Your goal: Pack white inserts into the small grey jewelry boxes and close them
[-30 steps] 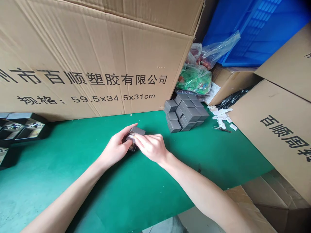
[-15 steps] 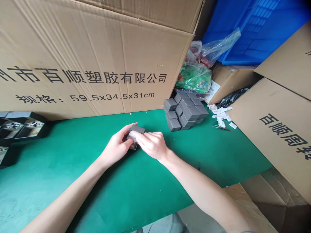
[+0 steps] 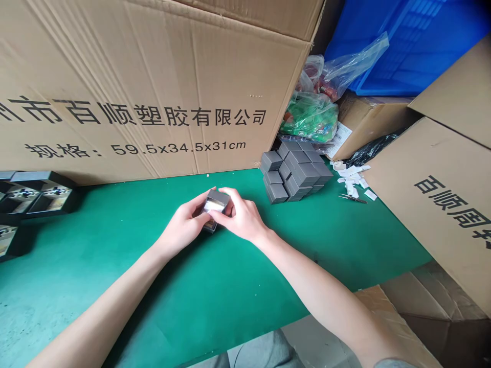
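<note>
My left hand (image 3: 182, 225) and my right hand (image 3: 240, 217) meet over the green mat (image 3: 238, 276), holding a small dark grey box (image 3: 215, 197) between them. A white patch (image 3: 214, 206), perhaps a label or paper strip, shows on the box's near face. My fingers hide the box's lower part and sides. To the right of my right hand stands a stack of matching grey boxes (image 3: 293, 171), not touching either hand.
A large printed cardboard carton (image 3: 134, 102) walls off the mat's far side. Black trays (image 3: 38, 194) lie at the left. Loose white slips (image 3: 351, 176) and tweezers (image 3: 352, 199) lie on the right, below plastic bags (image 3: 310, 117) and a blue crate (image 3: 406, 46).
My right fingers have shifted to the box's right side, uncovering more of the white patch. The box sits slightly higher, and the whole view has shifted a little.
</note>
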A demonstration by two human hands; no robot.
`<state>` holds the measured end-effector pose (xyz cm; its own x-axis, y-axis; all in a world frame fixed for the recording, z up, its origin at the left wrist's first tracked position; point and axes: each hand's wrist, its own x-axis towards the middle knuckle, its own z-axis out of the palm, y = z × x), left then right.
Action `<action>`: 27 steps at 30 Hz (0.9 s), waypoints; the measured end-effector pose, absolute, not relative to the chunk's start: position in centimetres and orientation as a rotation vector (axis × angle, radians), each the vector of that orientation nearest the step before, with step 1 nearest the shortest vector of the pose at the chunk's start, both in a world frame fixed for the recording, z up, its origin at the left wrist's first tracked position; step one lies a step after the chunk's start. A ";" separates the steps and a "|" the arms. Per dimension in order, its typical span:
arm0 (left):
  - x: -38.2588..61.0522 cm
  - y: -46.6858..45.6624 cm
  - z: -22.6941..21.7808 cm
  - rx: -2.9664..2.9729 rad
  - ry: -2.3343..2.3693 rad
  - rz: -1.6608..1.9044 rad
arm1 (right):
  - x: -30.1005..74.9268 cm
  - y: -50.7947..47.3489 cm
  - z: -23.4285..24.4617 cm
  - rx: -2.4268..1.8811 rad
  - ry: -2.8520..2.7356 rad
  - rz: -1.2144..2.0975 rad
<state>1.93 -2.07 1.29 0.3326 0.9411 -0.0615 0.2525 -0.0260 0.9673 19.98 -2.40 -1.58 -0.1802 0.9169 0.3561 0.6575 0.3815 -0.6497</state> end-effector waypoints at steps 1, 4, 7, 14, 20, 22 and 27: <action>1.9 -2.1 1.3 1.530 1.142 0.787 | 20.0 -2.4 -1.4 -1.339 -1.949 0.485; 1.9 -2.1 1.3 1.570 1.185 0.751 | 20.1 -2.4 -1.3 -1.298 -1.951 0.532; 2.0 -2.2 1.3 1.615 1.199 0.728 | 20.1 -2.4 -1.5 -1.287 -1.924 0.515; 2.0 -2.3 1.3 1.677 1.172 0.722 | 20.2 -2.3 -1.6 -1.328 -1.935 0.480; 2.0 -2.1 0.9 1.700 1.198 0.729 | 20.0 -2.4 -2.0 -1.411 -1.943 0.321; 2.0 -2.1 0.6 1.731 1.203 0.742 | 20.0 -2.4 -2.1 -1.391 -1.937 0.228; 2.1 -2.3 0.1 1.894 1.280 0.780 | 19.8 -2.3 -2.2 -1.330 -1.995 0.125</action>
